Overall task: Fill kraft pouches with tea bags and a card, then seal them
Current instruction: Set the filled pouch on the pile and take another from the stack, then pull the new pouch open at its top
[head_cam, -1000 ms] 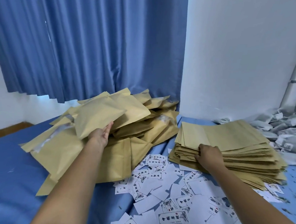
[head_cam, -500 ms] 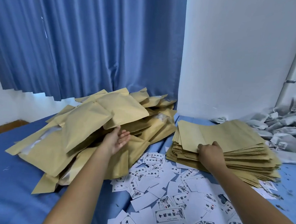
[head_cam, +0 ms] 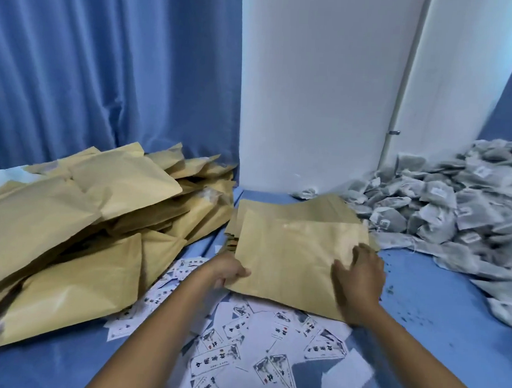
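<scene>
Kraft pouch [head_cam: 290, 256] between 2 hands (cards [head_cam: 269, 344] beneath)

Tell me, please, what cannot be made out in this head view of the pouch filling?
- Stack of empty pouches: mostly hidden behind the lifted pouch.
- Right hand: motion-blurred, so its grip is unclear.
- Cards: print too small to read.
- Filled pouches: cut off by the left edge.

Even, cool daylight fills the frame with soft, faint shadows and no glare. Motion blur smears the right hand [head_cam: 359, 278] and the frame's right side; wide-angle distortion bends the edges.
</scene>
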{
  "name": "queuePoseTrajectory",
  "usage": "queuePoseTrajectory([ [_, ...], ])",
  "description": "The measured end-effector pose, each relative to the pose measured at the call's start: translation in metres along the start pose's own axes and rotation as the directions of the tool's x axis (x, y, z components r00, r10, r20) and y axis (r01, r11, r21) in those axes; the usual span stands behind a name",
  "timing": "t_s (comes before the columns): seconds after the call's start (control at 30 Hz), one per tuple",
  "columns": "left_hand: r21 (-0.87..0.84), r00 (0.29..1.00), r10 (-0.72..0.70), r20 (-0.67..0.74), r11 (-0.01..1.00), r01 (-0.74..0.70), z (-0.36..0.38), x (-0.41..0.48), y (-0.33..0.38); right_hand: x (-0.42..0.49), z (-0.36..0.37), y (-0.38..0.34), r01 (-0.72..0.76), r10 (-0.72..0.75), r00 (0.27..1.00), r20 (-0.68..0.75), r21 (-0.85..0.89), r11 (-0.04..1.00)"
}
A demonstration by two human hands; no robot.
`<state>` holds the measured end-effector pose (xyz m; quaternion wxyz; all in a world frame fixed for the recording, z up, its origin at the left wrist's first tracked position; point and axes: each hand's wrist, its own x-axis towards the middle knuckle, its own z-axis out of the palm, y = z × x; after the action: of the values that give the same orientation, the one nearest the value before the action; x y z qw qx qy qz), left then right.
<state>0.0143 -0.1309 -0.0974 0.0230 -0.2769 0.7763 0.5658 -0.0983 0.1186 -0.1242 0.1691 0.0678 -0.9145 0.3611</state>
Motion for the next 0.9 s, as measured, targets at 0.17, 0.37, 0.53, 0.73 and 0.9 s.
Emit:
queuePoseTrajectory([
  [0.17, -0.106, 0.99, -0.044, 0.136, 0.993, 0.059, 0.013, -0.01, 0.009, 0.026, -0.042, 0.056, -0.455, 0.377, 0.888, 0.264, 0.38, 0.806],
  [0.37, 0.348, 0.713, 0.595, -0.371, 0.801, -0.487, 0.107, -0.023, 0.045, 0.004, -0.063, 0.08, -0.464, 0.249, 0.876, 0.414, 0.579, 0.67],
  [0.53, 0.173, 0.866, 0.422, 0.269, 0.863, -0.475, 0.229, -0.034, 0.049, -0.019, -0.071, 0.096, -0.551, 0.144, 0.822, 0.552, 0.705, 0.446],
  [0.73, 0.083, 0.883, 0.386, 0.269, 0.904, -0.42, 0.277, -0.021, 0.051, -0.018, -0.077, 0.13, -0.634, 0.036, 0.773, 0.633, 0.771, 0.049],
  [0.9, -0.008, 0.907, 0.307, 0.287, 0.948, -0.318, 0.288, -0.014, 0.052, -0.014, -0.075, 0.13, -0.621, 0.004, 0.783, 0.622, 0.781, 0.066],
])
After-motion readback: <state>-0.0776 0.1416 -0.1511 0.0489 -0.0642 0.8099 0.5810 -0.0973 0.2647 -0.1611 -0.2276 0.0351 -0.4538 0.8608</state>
